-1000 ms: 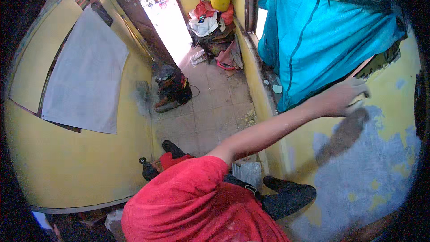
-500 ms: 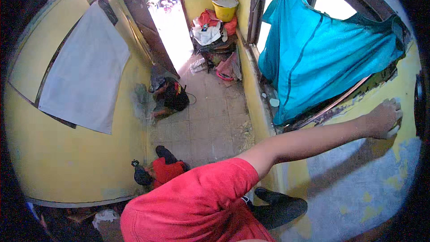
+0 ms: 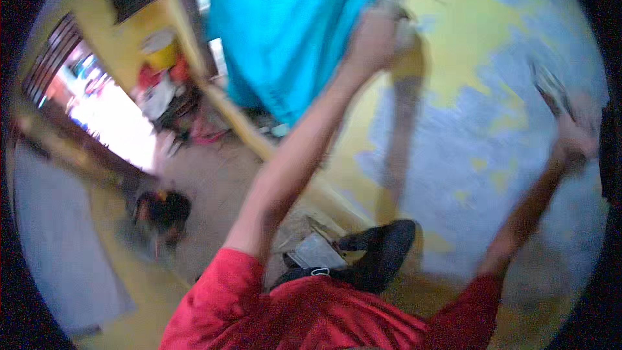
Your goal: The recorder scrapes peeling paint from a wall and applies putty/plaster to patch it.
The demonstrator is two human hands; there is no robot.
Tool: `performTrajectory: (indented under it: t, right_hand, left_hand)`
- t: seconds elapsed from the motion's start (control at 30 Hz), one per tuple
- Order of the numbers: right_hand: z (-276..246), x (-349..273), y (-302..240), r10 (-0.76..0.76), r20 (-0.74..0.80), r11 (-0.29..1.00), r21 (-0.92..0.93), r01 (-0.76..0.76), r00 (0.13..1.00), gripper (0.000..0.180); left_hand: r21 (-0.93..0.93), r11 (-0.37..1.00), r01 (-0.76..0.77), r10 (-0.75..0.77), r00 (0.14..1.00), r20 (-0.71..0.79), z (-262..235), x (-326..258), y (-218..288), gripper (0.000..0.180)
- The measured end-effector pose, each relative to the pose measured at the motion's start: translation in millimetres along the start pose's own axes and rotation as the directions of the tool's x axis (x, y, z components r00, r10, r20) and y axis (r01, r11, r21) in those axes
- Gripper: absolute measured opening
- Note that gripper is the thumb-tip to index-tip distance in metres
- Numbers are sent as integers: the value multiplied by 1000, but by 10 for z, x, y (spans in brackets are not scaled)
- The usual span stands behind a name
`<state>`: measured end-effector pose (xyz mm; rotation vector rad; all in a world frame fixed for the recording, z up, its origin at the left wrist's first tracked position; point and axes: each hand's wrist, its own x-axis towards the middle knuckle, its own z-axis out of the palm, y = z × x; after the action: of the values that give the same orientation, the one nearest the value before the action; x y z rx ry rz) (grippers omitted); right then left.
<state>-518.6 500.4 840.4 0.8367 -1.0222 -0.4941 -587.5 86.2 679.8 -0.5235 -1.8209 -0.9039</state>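
At the teal cloth's [image 3: 285, 45] right-hand corner, my left hand [image 3: 377, 34] is raised against the yellow wall. Its fingers look curled; motion blur hides whatever may be inside them. Out to the far right, my right hand [image 3: 575, 135] grips a thin flat-bladed hand tool [image 3: 549, 87], whose metal blade points up and leftward. The exact kind of tool is too blurred to tell. Behind both hands, the wall [image 3: 447, 136] is yellow with uneven grey-white patches.
Below my arms, a greyish flat-sided object [image 3: 314, 253] sits on the floor beside my dark-trousered leg [image 3: 389, 253]. A dark bundle [image 3: 168, 210] lies farther left. Near the bright doorway [image 3: 110, 116], a yellow bucket [image 3: 161, 52] tops piled cloths. A pale sheet [image 3: 58, 233] hangs at left.
My view has swung right, shifting the doorway and teal cloth leftward. My left hand has moved up to the cloth's corner. My right arm and its tool have come into view.
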Motion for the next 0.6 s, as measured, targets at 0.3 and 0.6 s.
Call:
performTrajectory:
  t: [0.3,0.6]
  right_hand:
    - [-184,664,-188,745,542,-442,838,-320,389,35]
    - [-78,735,-226,599,581,-638,762,-109,551,35]
  left_hand:
    - [-142,969,202,-210,977,-45,-239,-113,247,18]
    - [-15,994,112,-111,929,-353,-448,-23,-38,29]
